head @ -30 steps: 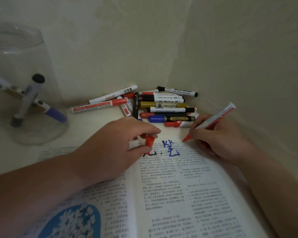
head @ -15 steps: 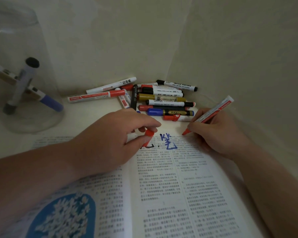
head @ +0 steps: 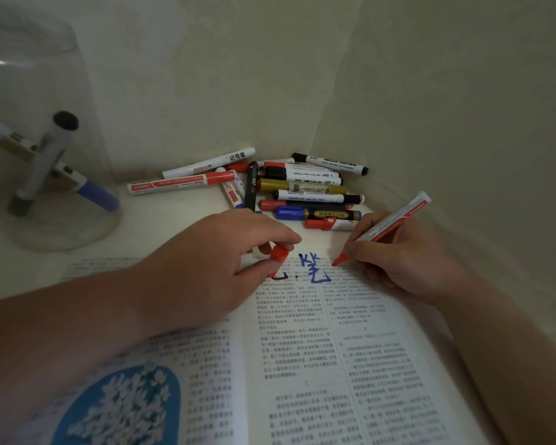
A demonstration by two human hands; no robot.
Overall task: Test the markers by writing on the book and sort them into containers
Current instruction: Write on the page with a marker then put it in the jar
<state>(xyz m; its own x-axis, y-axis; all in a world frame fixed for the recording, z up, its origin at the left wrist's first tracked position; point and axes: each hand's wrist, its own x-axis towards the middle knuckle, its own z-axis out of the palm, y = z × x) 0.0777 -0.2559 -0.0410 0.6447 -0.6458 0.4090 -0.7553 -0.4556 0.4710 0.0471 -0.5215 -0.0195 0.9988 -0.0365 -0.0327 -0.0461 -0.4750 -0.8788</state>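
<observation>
Where the book (head: 334, 364) lies: open on a pale table (head: 174, 220), in a corner of two bare walls.
Red marker (head: 395, 220): your right hand (head: 408, 261) grips it, tip at the page top beside blue writing (head: 313, 268).
Red cap (head: 280, 253): pinched by your left hand (head: 212, 268), over the book.
Marker pile (head: 302, 191): just behind both hands.
Hard to see: the glass jar (head: 29, 59) is cut off at left; the markers inside (head: 50, 152) look blurred.

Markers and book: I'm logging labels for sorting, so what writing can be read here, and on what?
"记号笔": printed on the white marker at the back of the pile.
"笔": handwritten in blue at the top of the book.
Labels on the other markers and the book's print: too small or blurred to read.
</observation>
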